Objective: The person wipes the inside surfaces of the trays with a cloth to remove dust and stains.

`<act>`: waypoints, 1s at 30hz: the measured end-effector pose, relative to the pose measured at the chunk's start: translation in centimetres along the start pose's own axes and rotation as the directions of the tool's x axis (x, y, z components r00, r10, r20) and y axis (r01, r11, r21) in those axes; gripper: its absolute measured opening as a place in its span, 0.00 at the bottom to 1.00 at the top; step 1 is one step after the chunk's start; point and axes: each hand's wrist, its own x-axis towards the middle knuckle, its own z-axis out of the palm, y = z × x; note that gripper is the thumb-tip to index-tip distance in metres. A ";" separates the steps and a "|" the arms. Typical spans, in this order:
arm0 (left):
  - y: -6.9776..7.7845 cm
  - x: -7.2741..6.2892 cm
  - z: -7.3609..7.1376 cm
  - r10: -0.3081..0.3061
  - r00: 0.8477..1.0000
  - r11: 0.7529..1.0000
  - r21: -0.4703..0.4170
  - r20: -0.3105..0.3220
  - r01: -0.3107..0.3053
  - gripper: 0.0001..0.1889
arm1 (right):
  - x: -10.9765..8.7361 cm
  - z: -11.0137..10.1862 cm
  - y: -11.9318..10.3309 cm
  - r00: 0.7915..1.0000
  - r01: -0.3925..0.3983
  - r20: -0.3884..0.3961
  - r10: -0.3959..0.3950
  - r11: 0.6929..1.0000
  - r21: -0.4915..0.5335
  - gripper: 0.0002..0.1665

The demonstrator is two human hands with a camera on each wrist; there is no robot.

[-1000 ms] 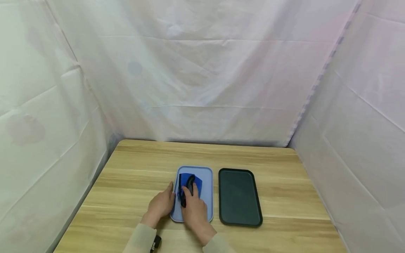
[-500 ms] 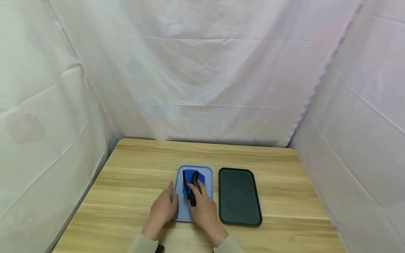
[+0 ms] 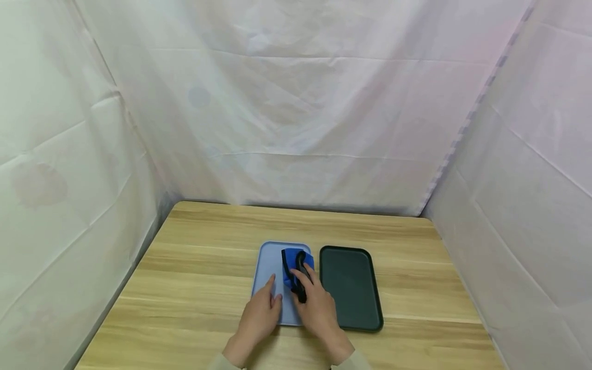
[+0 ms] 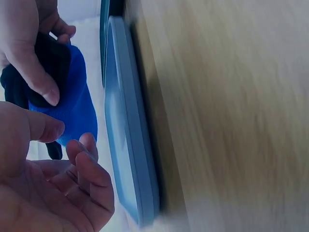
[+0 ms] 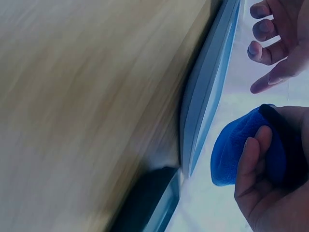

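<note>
My right hand (image 3: pixel 318 307) grips a small blue fabric item with black parts (image 3: pixel 290 257), whose exact kind I cannot tell. In the head view it appears over the right side of the light blue tray (image 3: pixel 267 262); the left wrist view shows the blue fabric (image 4: pixel 79 108) held up above the tray's rim. Right thumb and fingers press around the black part, hiding some of it. My left hand (image 3: pixel 260 316) hovers over the tray's near left part, close to the item and holding nothing. Its fingers (image 4: pixel 94 179) are loosely bent.
A dark green tray (image 3: pixel 351 288) lies just right of the light blue one, with a narrow gap between. Both sit on a wood-grain table (image 3: pixel 194 267). White cloth sheets (image 3: pixel 296 113) hang behind and along both sides.
My right hand has lifted and carried the blue and black item to the right across the light blue tray. My left hand has followed rightward, from the tray's left edge to over it.
</note>
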 end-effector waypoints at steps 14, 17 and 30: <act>2.3 -0.1 3.4 0.046 0.994 0.994 -0.106 0.104 -0.035 0.33 | -0.3 -3.1 5.0 0.995 -0.102 -0.014 0.102 0.995 -0.010 0.36; 2.8 0.1 4.4 0.052 0.990 0.991 -0.128 0.129 -0.035 0.34 | -0.2 -3.8 6.6 0.992 -0.121 -0.023 0.121 0.992 -0.035 0.35; 5.3 1.3 7.9 0.077 0.971 0.996 -0.059 0.225 -0.065 0.34 | 0.2 -5.8 10.5 0.995 -0.090 -0.055 0.083 0.986 -0.140 0.35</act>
